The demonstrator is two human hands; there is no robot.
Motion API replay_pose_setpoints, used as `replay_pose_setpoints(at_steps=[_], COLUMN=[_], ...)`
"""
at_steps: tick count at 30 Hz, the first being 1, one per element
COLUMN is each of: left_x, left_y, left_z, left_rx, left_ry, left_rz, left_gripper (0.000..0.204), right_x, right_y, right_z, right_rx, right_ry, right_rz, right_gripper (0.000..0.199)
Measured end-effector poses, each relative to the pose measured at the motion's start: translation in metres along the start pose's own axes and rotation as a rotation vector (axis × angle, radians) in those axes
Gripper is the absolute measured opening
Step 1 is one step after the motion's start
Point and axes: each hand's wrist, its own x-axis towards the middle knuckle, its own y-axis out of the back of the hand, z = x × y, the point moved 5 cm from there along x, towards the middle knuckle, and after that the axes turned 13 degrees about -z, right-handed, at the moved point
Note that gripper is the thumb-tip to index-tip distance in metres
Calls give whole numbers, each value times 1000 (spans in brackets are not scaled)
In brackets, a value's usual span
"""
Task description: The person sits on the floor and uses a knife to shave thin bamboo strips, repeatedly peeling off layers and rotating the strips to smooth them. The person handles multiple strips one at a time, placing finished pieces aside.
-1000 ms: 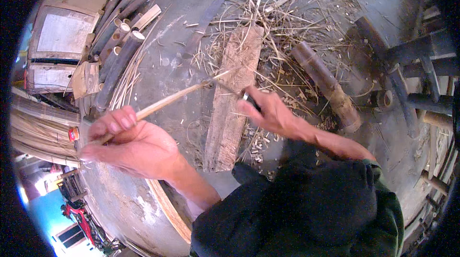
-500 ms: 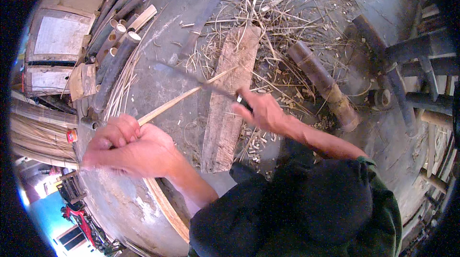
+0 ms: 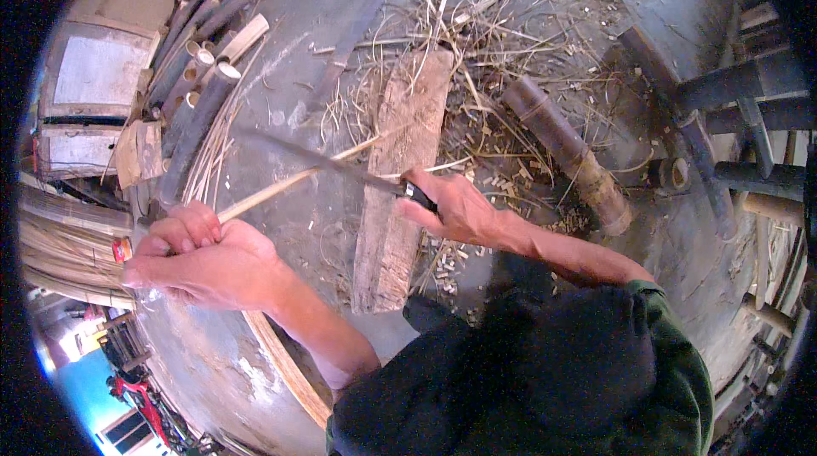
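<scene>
**Pale, slender bamboo strip (image 3: 268, 194) crossed by a dark, long-bladed metal knife (image 3: 347, 169)**

The strip lies left of the rough brown wooden plank (image 3: 400, 175), its far end overlapping the plank in view. Its long axis runs 8 to 2 o'clock, the thinner end pointing to 2. The left hand (image 3: 208, 256), at the plank's 8 o'clock, has its fingers curled tightly round the strip's near end. The right hand (image 3: 455, 209), at 4 o'clock, grasps the knife's handle; the blade points toward 10 o'clock. Whether the blade touches the strip, I cannot tell. A tangle of thin, straw-coloured shavings (image 3: 477, 52) spreads at the plank's 1 o'clock, and a thick, dark-brown bamboo section (image 3: 566, 150) lies at 3.
</scene>
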Motion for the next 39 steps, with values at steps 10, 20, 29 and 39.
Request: replay_pose_setpoints(at_steps=[10, 20, 29, 39], left_x=[4, 10, 7, 4], left_y=[9, 2, 8, 12], left_z=[-16, -10, -14, -5], left_rx=[125, -39, -204, -106], left_ry=[35, 98, 83, 95], left_rz=[-85, -30, -157, -36], left_gripper=[50, 50, 49, 52], right_x=[-5, -4, 2, -1], right_y=[7, 17, 6, 11], right_z=[13, 97, 25, 53], right_rx=[-70, -121, -72, -46], right_ry=[43, -319, -115, -240], right_rz=[13, 134, 49, 35], right_gripper=[31, 38, 33, 30])
